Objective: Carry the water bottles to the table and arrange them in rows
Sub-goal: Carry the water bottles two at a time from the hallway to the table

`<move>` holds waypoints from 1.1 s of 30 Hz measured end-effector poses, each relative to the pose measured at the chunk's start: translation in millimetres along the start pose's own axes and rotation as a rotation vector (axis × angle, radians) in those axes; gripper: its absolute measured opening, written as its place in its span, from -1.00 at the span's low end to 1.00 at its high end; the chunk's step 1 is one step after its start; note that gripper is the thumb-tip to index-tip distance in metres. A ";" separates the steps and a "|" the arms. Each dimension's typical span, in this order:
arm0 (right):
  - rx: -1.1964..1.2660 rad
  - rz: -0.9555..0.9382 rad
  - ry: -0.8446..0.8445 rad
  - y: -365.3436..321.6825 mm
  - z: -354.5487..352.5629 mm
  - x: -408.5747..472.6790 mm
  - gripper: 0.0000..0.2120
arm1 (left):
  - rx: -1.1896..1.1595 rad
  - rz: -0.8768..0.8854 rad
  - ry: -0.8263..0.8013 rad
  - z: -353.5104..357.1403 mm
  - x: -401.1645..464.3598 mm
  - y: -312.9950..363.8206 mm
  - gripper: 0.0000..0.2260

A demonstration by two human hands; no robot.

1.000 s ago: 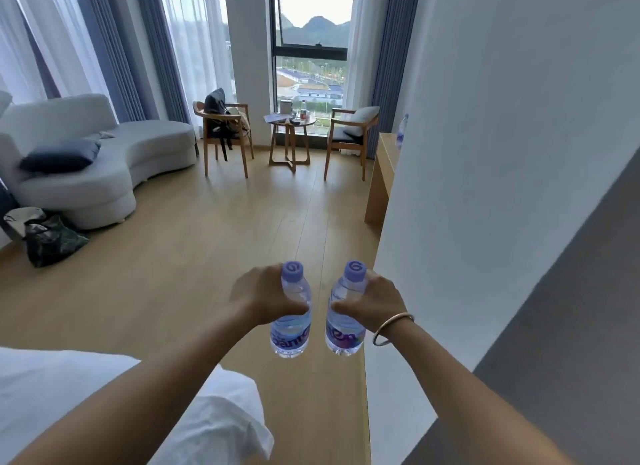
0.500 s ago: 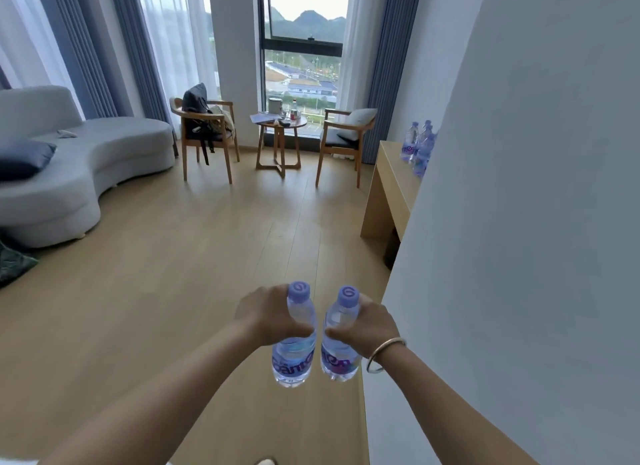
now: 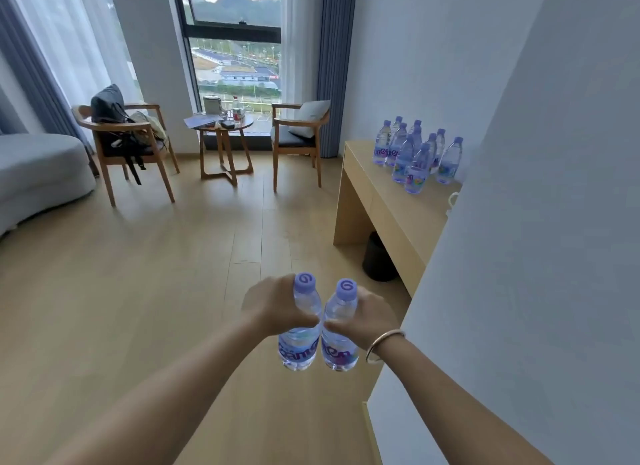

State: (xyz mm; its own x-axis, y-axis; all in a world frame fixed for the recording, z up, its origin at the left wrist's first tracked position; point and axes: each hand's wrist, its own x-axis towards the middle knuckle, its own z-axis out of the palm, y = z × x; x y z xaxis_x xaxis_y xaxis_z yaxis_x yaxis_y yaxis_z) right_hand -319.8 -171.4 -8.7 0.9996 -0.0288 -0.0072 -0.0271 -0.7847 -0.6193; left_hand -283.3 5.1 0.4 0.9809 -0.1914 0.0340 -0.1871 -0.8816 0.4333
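Fingers [image 3: 304, 320] of left hand [image 3: 273, 305] clenched round left bottle [image 3: 301, 340]; right hand [image 3: 367, 317] grasping right bottle [image 3: 337, 343]; purple caps, partly readable purple lettering; more bottles [image 3: 415, 156] on worktop [image 3: 384, 194]

Two small clear plastic water bottles with lilac caps and purple-lettered labels are held upright side by side in the near centre, almost touching. The left bottle [image 3: 300, 329] sits in the left hand [image 3: 273, 308], the right bottle [image 3: 340, 331] in the right hand [image 3: 367, 320]. Far to the right, a cluster of about ten matching bottles [image 3: 415, 154] stands upright in loose rows on a long light wooden table [image 3: 388, 204] against the wall.
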 end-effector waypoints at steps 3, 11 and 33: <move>-0.004 0.046 -0.017 9.5 4.0 45.0 -0.63 | -0.004 0.008 -0.063 11.4 42.2 -10.2 -0.71; 0.044 0.111 -0.005 35.5 -2.5 211.0 -0.63 | -0.004 0.029 0.000 25.3 198.4 -17.8 -0.73; 0.152 0.392 0.137 118.5 -49.3 550.1 -0.70 | -0.092 0.209 -0.207 53.8 580.2 -12.3 -0.72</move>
State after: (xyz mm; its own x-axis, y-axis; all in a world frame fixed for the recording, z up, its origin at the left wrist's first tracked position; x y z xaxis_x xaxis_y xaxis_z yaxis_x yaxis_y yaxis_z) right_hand 226.3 -310.8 -47.3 0.9030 -0.3959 -0.1669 -0.3915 -0.5981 -0.6993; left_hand 285.3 -118.3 -33.7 0.8883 -0.4567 -0.0486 -0.3690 -0.7727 0.5165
